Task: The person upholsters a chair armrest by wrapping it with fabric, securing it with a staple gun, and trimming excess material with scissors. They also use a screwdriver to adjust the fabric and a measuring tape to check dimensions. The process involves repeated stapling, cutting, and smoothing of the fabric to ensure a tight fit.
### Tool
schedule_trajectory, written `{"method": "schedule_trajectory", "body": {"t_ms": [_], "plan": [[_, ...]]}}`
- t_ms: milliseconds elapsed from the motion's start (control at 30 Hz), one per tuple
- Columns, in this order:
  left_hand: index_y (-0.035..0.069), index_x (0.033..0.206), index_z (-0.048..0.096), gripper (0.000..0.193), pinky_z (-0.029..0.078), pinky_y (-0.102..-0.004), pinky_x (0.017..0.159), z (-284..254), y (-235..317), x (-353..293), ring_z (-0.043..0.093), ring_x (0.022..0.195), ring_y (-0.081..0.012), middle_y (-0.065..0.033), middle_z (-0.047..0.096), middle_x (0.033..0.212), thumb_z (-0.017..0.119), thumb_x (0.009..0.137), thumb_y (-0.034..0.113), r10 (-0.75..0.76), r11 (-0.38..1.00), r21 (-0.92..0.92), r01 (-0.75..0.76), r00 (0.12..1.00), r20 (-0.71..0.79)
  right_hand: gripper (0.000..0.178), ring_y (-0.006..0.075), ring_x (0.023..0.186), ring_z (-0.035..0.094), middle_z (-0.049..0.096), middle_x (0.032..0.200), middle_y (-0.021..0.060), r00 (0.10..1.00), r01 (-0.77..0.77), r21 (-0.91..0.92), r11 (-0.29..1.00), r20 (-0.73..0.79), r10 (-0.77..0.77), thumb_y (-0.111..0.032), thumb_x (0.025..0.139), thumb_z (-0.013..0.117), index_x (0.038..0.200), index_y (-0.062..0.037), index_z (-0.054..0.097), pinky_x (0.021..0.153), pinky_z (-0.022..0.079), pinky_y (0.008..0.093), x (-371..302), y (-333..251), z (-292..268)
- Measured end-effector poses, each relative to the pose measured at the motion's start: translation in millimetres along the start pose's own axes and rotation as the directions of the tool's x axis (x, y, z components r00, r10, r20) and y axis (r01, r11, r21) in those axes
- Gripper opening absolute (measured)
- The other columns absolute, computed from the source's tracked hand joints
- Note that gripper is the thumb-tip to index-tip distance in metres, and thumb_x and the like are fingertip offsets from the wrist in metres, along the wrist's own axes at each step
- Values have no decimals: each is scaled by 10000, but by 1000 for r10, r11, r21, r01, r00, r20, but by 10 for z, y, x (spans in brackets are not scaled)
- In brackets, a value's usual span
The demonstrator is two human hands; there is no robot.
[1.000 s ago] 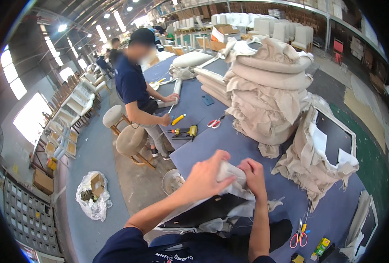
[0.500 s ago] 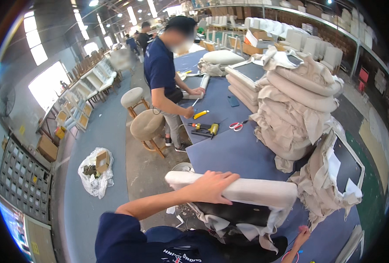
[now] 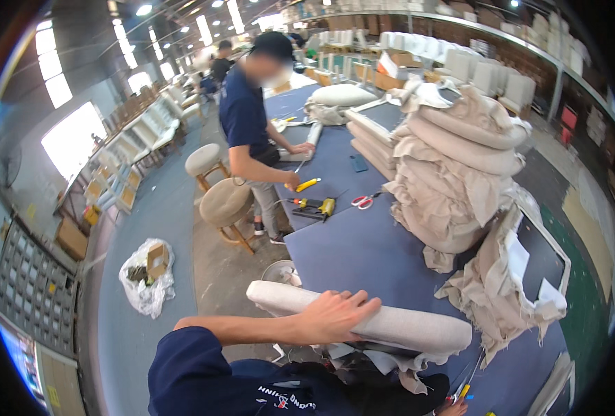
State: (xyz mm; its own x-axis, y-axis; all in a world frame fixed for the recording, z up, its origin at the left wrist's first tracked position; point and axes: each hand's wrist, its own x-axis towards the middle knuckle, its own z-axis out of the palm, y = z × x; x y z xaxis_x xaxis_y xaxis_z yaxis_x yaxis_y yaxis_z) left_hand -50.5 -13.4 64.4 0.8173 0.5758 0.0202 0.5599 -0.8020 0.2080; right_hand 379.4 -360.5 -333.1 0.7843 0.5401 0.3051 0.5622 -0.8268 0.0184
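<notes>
Hands (image 3: pixel 338 316), two: one on one padded panel (image 3: pixel 418 330)

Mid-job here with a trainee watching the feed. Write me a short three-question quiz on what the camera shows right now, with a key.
1. Multiple choice: the left hand is on:
A) a cardboard box
B) a beige padded piece
C) a plastic bag

2. True or false: in the picture, the yellow-and-black power tool lies left of the red-handled scissors on the far part of the table.

3. Fill in the number: ____ round-seated stools stand beside the co-worker in the dark blue shirt.

Key: 1. B; 2. True; 3. Two.
</notes>
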Motion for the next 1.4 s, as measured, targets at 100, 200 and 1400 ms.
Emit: {"method": "schedule_trajectory", "body": {"t_ms": [100, 200, 1400], "plan": [[74, 1456, 345, 921, 559, -463, 736, -215, 116, 49, 672, 948, -339, -158, 535, 1160, 839, 761, 423, 84, 996, -51, -76, 977, 197, 772, 408, 1123, 606, 594, 1391, 175, 922, -98, 110, 989, 383, 49, -590, 893, 621, 1576, -326, 380, 916, 502, 561, 146, -69, -175], [51, 1516, 272, 975, 540, -473, 824, -240, 191, 340, 633, 1052, -368, -196, 516, 1234, 826, 769, 346, 417, 886, -317, -339, 880, 227, 771, 408, 1173, 588, 568, 1416, 165, 819, -166, 102, 981, 569, 80, -522, 887, 640, 1559, -272, 357, 937, 495, 561, 422, -191, -441], [-17, 891, 715, 661, 521, -293, 749, 1436, 1802, 2681, 645, 740, -161, -98, 695, 831, 354, 1069, 506, 908, 72, -821, 566, 303, 288, 215, 134, 794, 670, 720, 1078, 136, 978, 170, 893, 417, -205, 39, -116, 1013, 618, 1193, -33, 536, 686, 556, 262, 1151, -1261, -4316]]}}
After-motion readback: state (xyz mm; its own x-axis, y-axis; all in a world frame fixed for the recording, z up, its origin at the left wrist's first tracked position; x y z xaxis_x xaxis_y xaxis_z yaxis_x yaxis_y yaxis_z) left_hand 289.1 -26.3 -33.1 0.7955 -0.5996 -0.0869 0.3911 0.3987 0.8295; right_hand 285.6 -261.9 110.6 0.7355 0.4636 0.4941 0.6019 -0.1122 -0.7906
